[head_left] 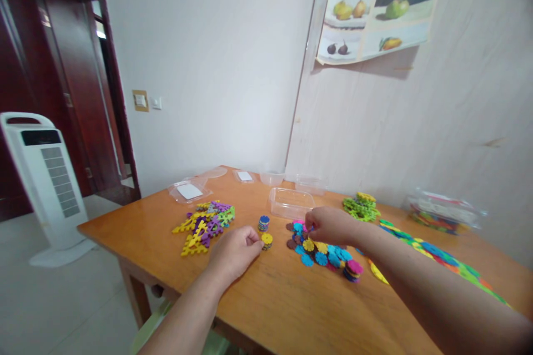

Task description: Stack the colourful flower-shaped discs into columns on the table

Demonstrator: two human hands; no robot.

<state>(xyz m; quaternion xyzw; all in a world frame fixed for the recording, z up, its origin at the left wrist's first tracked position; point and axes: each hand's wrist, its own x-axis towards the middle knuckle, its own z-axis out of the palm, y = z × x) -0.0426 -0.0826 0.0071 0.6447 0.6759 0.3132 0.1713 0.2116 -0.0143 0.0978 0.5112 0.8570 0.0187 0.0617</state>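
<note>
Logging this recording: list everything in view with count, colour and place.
Table: one, orange-brown, centre
Notched pieces: many, yellow/purple/green, table left
Blue-topped stack: one, beyond yellow-topped stack
Yellow-topped stack: one, at left fingertips
Loose discs: many, blue/yellow/brown/pink, below right hand
Pink-topped stack: one, beside loose discs
Piece cluster: one, green/yellow, beyond right wrist
Flat pieces: many, multicoloured, table right
Filled box: one, clear, far right
Containers and lids: several, clear, table back
Appliance: one, white, left floor
Switches: two, white, wall
Fruit sheet: one, multicoloured, wall
Doors: dark red, left
Left hand: one, centre
Right hand: one, over discs
</note>
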